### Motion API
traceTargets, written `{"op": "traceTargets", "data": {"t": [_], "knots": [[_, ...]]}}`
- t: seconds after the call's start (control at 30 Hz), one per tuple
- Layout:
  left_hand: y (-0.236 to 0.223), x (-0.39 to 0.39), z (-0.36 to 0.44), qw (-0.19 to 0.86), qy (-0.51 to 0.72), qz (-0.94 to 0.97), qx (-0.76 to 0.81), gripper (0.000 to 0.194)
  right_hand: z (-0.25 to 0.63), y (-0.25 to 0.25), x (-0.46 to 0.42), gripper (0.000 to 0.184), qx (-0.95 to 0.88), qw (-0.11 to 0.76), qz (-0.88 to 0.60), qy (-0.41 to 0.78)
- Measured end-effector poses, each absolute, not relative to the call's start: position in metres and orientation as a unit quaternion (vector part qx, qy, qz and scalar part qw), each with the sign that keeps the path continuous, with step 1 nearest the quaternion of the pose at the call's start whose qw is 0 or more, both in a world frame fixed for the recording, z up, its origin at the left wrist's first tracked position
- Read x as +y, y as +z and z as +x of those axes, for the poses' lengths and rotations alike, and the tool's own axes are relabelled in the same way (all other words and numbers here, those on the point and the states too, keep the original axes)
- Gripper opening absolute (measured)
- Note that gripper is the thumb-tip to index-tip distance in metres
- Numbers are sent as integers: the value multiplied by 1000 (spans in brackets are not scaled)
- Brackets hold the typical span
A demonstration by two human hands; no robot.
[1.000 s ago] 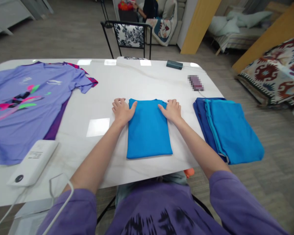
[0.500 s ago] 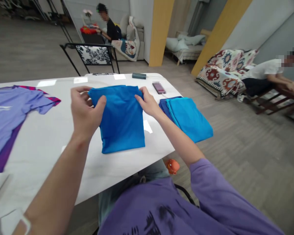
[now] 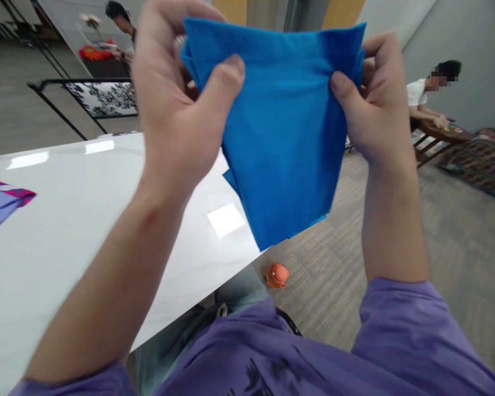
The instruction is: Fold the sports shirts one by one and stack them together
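A folded blue shirt (image 3: 286, 126) hangs upright in front of me, raised above the table's right end. My left hand (image 3: 181, 93) pinches its upper left corner, thumb in front and fingers behind. On the upper right corner my right hand (image 3: 375, 102) has the same closed grip. The shirt's top edge is stretched between both hands, and its lower end hangs free. Bits of blue cloth (image 3: 230, 177) show past its left side and lower edge; whether they belong to it or to the pile behind, I cannot tell.
The white table (image 3: 66, 264) spreads to the left, with a lavender shirt sleeve (image 3: 2, 203) at its far left. Beyond stands a black-framed chair (image 3: 103, 99). An orange object (image 3: 277, 275) lies on the floor. Two people sit in the background.
Both hands have lifted the blue shirt off the table, bringing it up, rightward and closer to me. My view has turned right. The phone and folded pile are now hidden behind the shirt.
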State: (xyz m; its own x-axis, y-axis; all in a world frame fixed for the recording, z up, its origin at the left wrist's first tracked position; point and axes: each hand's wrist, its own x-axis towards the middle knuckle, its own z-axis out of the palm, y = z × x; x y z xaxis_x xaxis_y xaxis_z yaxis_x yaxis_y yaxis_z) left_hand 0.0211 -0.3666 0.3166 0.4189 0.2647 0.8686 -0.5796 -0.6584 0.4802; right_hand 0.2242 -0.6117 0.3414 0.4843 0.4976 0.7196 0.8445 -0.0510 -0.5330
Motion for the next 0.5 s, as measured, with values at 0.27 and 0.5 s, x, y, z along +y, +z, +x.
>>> {"op": "traceTargets", "data": {"t": [0.27, 0.5], "knots": [[174, -351, 206, 469, 330, 810, 123, 46, 367, 198, -604, 56, -376, 357, -840, -161], [108, -317, 134, 361, 243, 875, 214, 76, 340, 84, -589, 83, -406, 216, -885, -67]]}}
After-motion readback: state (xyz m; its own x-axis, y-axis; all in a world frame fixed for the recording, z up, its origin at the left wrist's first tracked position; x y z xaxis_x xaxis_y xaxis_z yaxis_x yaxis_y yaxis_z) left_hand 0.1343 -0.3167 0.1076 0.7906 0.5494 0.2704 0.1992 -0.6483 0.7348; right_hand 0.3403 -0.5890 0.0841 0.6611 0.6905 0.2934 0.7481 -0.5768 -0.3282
